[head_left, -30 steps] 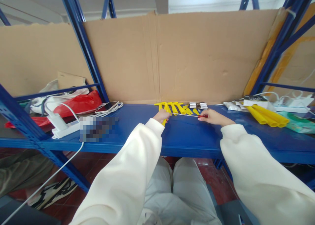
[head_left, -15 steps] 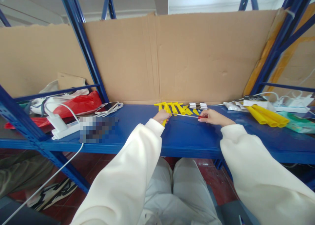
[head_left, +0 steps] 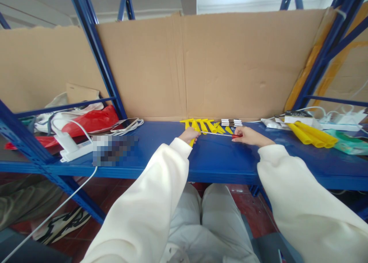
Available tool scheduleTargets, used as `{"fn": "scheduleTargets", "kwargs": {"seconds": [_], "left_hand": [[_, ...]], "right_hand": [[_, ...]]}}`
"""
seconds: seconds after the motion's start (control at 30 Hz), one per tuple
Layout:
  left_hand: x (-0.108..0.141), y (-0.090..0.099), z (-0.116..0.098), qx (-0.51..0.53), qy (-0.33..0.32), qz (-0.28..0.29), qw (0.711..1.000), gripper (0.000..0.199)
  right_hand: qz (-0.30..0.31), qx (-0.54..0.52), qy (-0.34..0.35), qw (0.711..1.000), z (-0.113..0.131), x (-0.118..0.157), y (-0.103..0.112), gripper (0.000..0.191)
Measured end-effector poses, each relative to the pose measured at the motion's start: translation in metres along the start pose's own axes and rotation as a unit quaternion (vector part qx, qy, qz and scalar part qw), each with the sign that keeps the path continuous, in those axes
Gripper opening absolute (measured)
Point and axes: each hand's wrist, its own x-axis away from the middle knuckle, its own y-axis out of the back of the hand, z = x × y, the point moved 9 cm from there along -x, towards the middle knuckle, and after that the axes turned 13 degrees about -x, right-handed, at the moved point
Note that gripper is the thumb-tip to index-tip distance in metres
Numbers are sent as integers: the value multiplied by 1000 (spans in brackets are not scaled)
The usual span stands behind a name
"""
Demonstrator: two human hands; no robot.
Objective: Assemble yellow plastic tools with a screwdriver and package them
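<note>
My left hand [head_left: 189, 133] is closed around a small yellow plastic piece [head_left: 192, 142], whose lower end shows beneath the fingers. My right hand [head_left: 246, 135] grips the red handle of a screwdriver [head_left: 218, 134]. Its long thin metal shaft runs left across to my left hand, where the tip is hidden by the fingers or the piece. Just behind the hands, several yellow T-shaped plastic pieces [head_left: 203, 124] lie in a row. Smaller yellow parts [head_left: 229, 130] and a stack of white sticks with black bands [head_left: 231, 122] lie to their right.
A cardboard panel [head_left: 184, 67] stands behind the blue shelf [head_left: 218, 159]. Yellow tubes [head_left: 312, 135] and a green packet [head_left: 349, 142] lie at right. At left are a white power strip [head_left: 76, 152], a red bag [head_left: 94, 121] and a phone [head_left: 125, 125]. Another person's shoe [head_left: 64, 224] shows below.
</note>
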Motion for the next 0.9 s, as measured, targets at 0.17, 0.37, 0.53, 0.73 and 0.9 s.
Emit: {"fn": "scheduleTargets", "kwargs": {"seconds": [0.17, 0.37, 0.53, 0.73, 0.9], "left_hand": [[-2, 0, 1, -7, -4, -2, 1000, 25], [-6, 0, 2, -8, -12, 0, 1000, 20], [-8, 0, 3, 5, -16, 2, 1000, 21], [-8, 0, 3, 0, -12, 2, 1000, 18], [-4, 1, 2, -7, -11, -2, 1000, 23]], "right_hand": [[30, -34, -10, 999, 5, 2, -1, 38], [49, -41, 24, 998, 13, 4, 0, 43], [48, -42, 19, 998, 10, 2, -1, 43], [32, -61, 29, 997, 13, 3, 0, 45], [47, -48, 35, 997, 17, 5, -1, 49]]}}
